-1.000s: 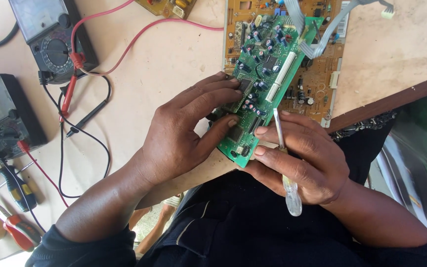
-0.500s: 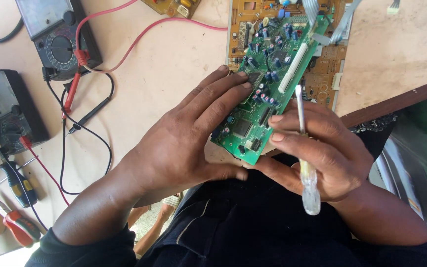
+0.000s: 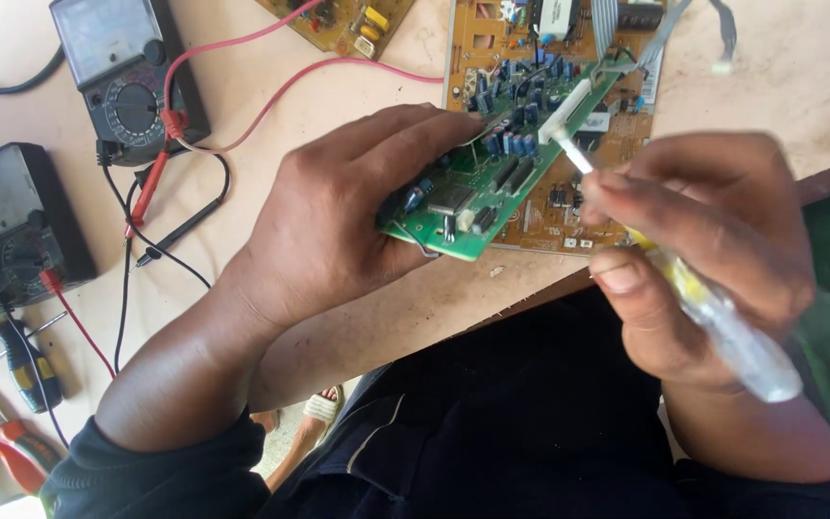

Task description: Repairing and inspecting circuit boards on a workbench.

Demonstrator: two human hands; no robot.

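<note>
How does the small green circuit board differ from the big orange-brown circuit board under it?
The green circuit board is smaller; the orange-brown circuit board is larger. The left hand holds the green one tilted above the beige table; the orange-brown one lies flat on it. Both carry many small components.

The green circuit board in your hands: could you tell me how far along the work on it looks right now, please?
Done: the green circuit board is lifted off the table and tilted, gripped by the left hand. In hand: the right hand holds a clear-handled screwdriver, its tip at the board's long white connector. Left: the board is still populated, and the orange circuit board beneath lies untouched. Both multimeters sit aside, probes idle.
</note>
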